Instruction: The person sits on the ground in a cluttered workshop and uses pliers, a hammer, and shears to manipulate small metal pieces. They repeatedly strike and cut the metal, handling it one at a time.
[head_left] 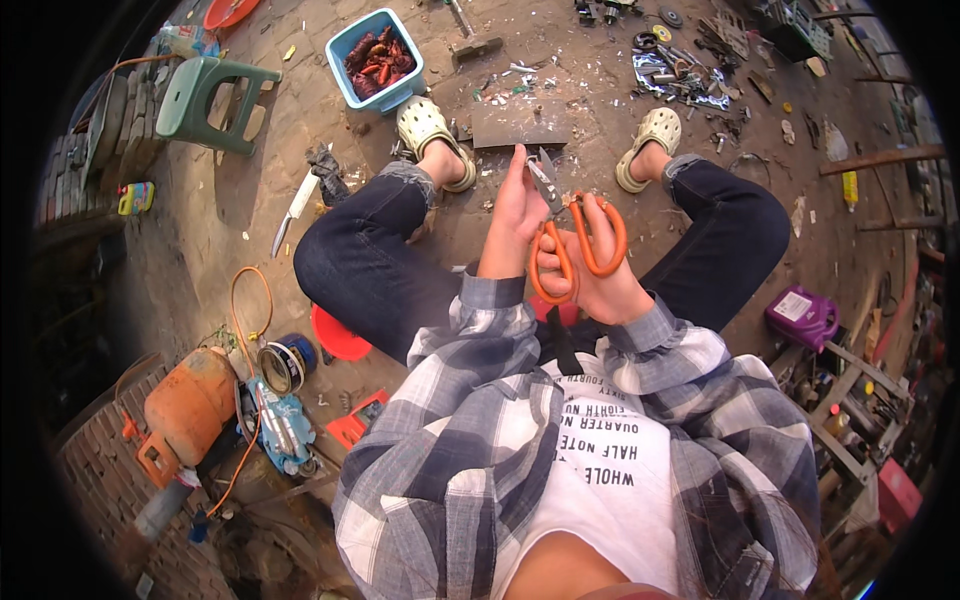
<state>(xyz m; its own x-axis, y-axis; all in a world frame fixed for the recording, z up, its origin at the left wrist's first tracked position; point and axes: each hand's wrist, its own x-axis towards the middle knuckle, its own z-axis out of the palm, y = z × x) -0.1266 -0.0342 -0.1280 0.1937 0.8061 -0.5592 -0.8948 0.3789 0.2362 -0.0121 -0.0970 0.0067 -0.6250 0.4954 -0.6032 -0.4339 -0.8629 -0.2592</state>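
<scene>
A pair of scissors with orange looped handles is in my right hand, with the fingers through and around the loops. The blades point up and left and stand slightly apart. My left hand is held edge-on beside the blades, its visible fingers stretched out. Its palm side faces the scissors; whether it touches the blades I cannot tell. Just beyond the hands, a flat dark metal block lies on the ground between my feet, with small scraps around it.
A blue bin with reddish-brown pieces stands ahead left, near a green stool. A knife lies beside a dark glove. A hammer and metal parts lie ahead; an orange gas cylinder is at left, a purple jug at right.
</scene>
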